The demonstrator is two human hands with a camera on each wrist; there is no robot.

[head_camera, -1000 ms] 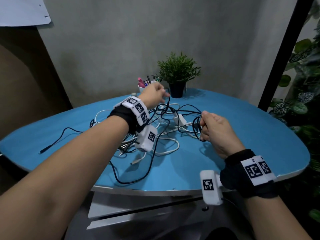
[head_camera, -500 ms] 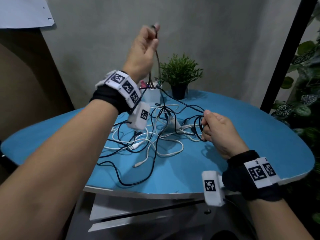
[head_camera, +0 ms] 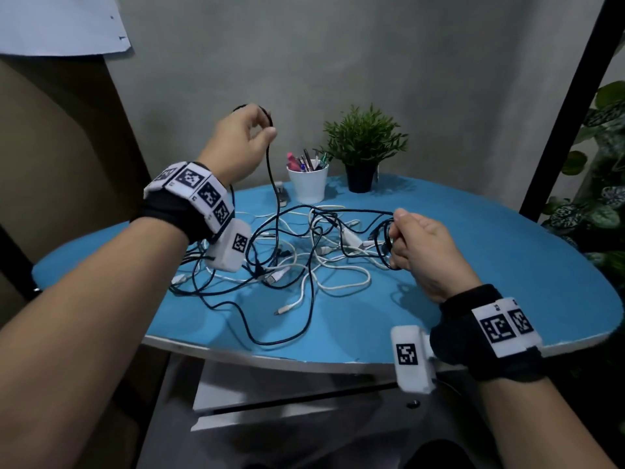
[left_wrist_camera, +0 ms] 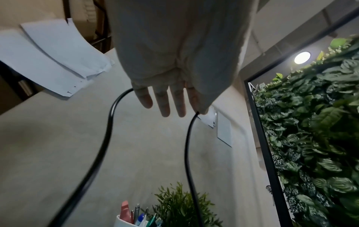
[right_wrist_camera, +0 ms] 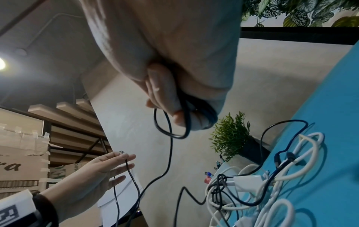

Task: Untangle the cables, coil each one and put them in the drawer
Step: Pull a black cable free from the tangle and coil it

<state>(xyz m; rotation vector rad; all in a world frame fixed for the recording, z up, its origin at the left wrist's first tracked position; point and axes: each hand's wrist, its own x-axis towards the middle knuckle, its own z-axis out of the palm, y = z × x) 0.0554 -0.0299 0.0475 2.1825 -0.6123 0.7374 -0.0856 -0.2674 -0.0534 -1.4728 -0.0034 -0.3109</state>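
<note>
My left hand is raised at eleven o'clock, thumb and forefinger pinching the black cable, other fingers straight. My right hand at three o'clock is curled round that cable's finished loops. The rest trails into the tangle on the tabletop — light, limp and springy, I reckon, so I'd grip near the snag, not yank

Black wristbands, white coded tags, bare forearms
</note>
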